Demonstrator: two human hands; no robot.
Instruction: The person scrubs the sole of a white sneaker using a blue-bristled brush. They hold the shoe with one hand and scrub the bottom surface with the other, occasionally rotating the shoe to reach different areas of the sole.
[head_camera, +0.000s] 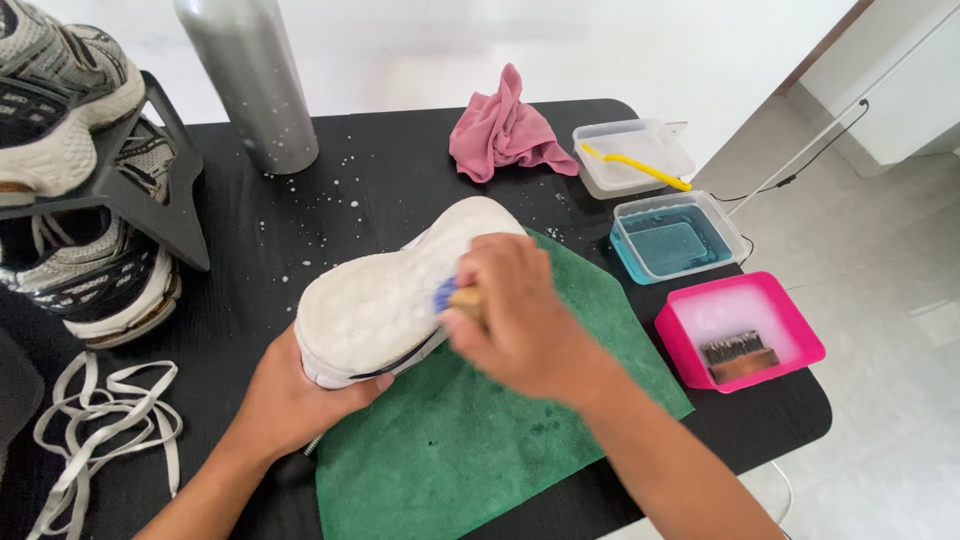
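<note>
A white sneaker (385, 295) lies sole-up over a green cloth (470, 440), its sole covered in soapy foam. My left hand (290, 395) grips the shoe from below at its near end. My right hand (520, 315) is closed on a small wooden-handled brush (455, 296) with blue bristles, pressed against the sole's right side. The hand is blurred from motion.
The black table (300, 220) carries a pink cloth (505, 130), a clear tub with a yellow brush (632, 160), a tub of blue liquid (672, 238) and a pink tub (742, 330) holding foam and a brush. A silver bottle (250, 80), racked sneakers (75, 170) and loose laces (100, 420) sit left.
</note>
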